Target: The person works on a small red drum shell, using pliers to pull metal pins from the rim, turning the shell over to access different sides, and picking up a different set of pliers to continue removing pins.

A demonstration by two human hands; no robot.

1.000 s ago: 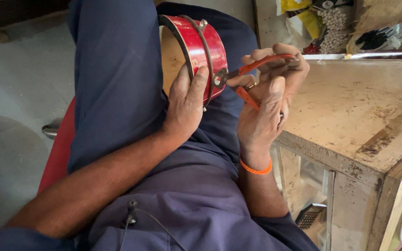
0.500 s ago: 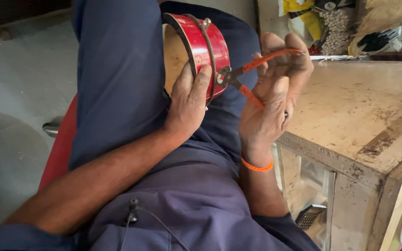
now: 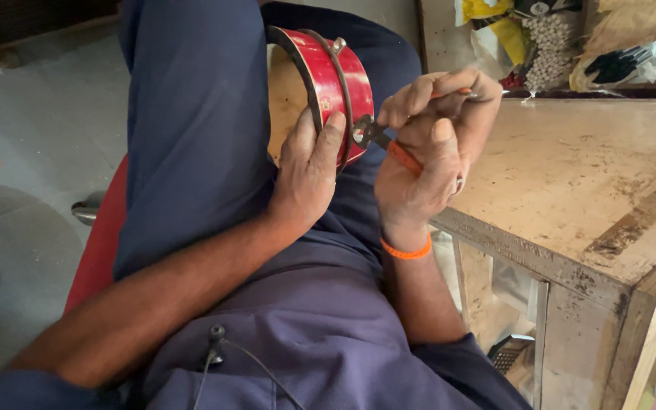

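Seen from above, looking down at a lap in dark blue trousers [image 3: 191,129]. Resting on the thigh, tipped on edge: a small round red drum with a pale skin head and dark metal hoop [image 3: 320,95], skin side turned left. Left hand [image 3: 309,171] cupped around the lower rim of the drum, thumb pressed flat across the red shell, fingers hidden behind the skin side; closed on the drum. Right hand [image 3: 427,152] just beside it, curled in a narrow grip around the orange handles of a pair of metal pliers [image 3: 389,140], gripping them firmly. Pliers' dark nose touching the drum's hoop at a small metal fitting on the near rim, just by the left thumb tip. Orange band [image 3: 408,250] around the right wrist. To the right, touching the right hand's far side, a worn wooden table with a scratched, stained top [image 3: 594,182]. Beyond the table's far edge, a clutter of yellow packets and a bundle of pale sticks [image 3: 548,53]. Grey concrete floor [image 3: 32,152] to the left; red seat edge [image 3: 96,243] under the leg. Small black clip-on microphone with wire [image 3: 214,338] on the blue shirt.
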